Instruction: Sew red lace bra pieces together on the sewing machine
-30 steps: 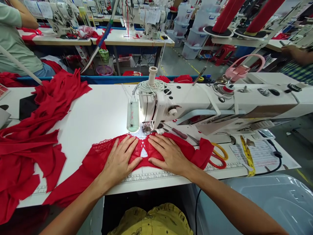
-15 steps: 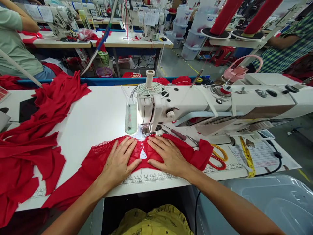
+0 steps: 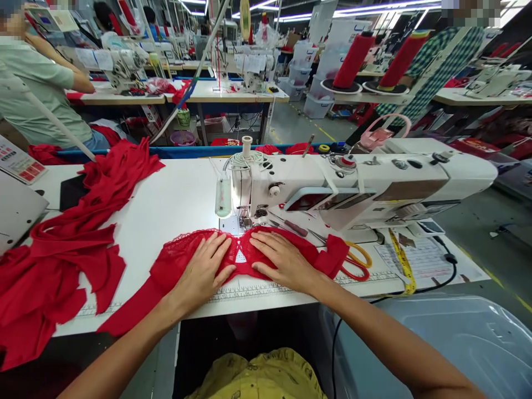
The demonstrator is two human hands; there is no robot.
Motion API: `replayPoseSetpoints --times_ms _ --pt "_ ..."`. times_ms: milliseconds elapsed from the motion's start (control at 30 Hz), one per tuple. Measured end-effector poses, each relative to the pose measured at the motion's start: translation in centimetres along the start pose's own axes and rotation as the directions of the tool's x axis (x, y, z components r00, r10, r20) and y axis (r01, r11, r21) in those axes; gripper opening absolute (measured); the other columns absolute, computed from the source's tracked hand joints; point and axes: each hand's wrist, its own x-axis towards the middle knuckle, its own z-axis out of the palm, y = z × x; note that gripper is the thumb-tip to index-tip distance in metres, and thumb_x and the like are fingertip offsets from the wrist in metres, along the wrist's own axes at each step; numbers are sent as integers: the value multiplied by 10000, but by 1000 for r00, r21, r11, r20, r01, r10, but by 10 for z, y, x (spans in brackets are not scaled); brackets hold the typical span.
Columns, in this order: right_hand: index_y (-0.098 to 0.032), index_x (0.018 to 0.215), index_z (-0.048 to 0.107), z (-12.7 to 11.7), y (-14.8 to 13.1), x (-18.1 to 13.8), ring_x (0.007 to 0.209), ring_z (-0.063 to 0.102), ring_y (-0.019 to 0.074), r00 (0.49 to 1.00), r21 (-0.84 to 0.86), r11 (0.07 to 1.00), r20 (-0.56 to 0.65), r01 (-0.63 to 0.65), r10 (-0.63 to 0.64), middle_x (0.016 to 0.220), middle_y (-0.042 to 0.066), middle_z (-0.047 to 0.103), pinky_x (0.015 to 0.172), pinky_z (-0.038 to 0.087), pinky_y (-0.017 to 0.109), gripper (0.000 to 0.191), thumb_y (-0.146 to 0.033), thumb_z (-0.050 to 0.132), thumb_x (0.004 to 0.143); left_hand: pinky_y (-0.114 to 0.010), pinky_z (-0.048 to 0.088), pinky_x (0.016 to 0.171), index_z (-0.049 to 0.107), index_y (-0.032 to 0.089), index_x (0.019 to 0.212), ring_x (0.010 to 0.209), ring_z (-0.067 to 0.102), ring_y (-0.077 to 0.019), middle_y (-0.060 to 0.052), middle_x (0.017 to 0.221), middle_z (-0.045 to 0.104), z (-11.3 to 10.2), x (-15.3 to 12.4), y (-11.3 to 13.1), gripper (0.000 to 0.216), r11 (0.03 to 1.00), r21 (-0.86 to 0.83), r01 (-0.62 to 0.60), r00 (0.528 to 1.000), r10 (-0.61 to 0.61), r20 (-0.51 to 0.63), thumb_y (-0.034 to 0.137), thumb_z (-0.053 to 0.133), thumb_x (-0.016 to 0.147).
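Note:
A red lace bra (image 3: 174,255) lies spread across the white sewing table, its centre just in front of the needle and presser foot (image 3: 245,221). My left hand (image 3: 205,263) rests flat on the left cup, fingers stretched out. On the right cup lies my right hand (image 3: 280,260), also flat with its fingers extended. Between my hands a small crossed lacing and a pale triangular gap show at the bra's centre. The white sewing machine (image 3: 307,183) stands directly behind the bra. Scissors with orange and red handles (image 3: 359,260) lie beside the bra's right wing.
A heap of red fabric pieces (image 3: 100,221) covers the table's left side. A yellow tape measure (image 3: 402,263) lies over a written sheet (image 3: 428,260) at right. Below it sits a translucent plastic bin (image 3: 436,332). Two red thread cones (image 3: 353,61) stand behind. A co-worker (image 3: 41,94) sits at back left.
The head view has tilted up, showing more of the room and ceiling lights. Both hands stay flat on the bra, which keeps nearly the same place before the needle.

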Motion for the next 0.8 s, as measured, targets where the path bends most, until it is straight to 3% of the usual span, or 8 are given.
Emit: replayPoseSetpoints --times_ms 133,233,333,400,467,633,733,800 --pt "-202 1305 627 -16 -13 -24 1188 620 241 987 -11 1000 -159 -14 12 1290 107 669 1045 513 448 335 -275 484 1011 -462 428 1129 528 204 1365 1282 557 -244 -96 1350 619 -19 -23 11 367 999 -13 -38 980 35 -195 274 448 1014" --pt "-208 1252 649 -20 -24 -47 1082 659 231 984 -21 1000 -176 10 -13 1205 111 701 950 562 424 294 -264 497 1007 -385 509 992 561 210 1296 1109 629 -221 -83 1178 671 -26 -45 22 318 998 -21 -65 960 57 -274 212 518 980" --pt "-178 1244 642 -20 -29 -66 1064 658 252 984 -77 995 -164 59 -71 1198 136 696 910 573 434 303 -309 533 994 -395 516 932 545 186 1311 1055 635 -250 -109 1128 678 -20 -68 27 379 992 53 -112 956 122 -267 288 600 950" --pt "-154 1231 639 -20 -27 -77 1058 654 270 982 -128 989 -164 69 -90 1193 150 693 896 574 449 317 -336 551 987 -452 492 970 498 158 1382 1111 620 -304 -153 1195 665 -14 -82 24 532 978 169 -118 961 155 -227 410 625 932" --pt "-144 1233 635 -21 -21 -86 1062 649 285 984 -162 985 -157 55 -81 1183 159 690 884 573 457 347 -372 558 982 -479 464 1010 442 153 1452 1163 608 -330 -168 1256 652 -8 -94 17 600 956 273 -111 967 166 -190 426 603 943" --pt "-122 1289 602 -18 -5 -105 1066 628 295 992 -203 977 -91 64 -84 1198 169 666 872 567 460 435 -426 547 983 -429 446 1052 349 242 1537 1175 638 -256 -89 1271 682 -5 -115 4 612 947 297 -124 967 182 -178 104 489 957" --pt "-133 1258 621 -15 -3 -113 944 630 254 985 -223 968 -100 119 -144 1075 130 692 801 561 423 303 -228 517 990 -397 483 1010 343 330 1537 1135 659 -215 -38 1211 712 -10 -125 4 717 974 183 -135 968 169 -188 -16 408 913" --pt "-162 1196 655 -15 -4 -116 846 617 216 980 -180 973 -106 145 -166 964 90 689 737 547 371 302 -101 469 967 -374 530 957 370 394 1515 1082 681 -206 -18 1159 725 -15 -130 4 730 992 85 -94 974 109 -197 -5 412 905"
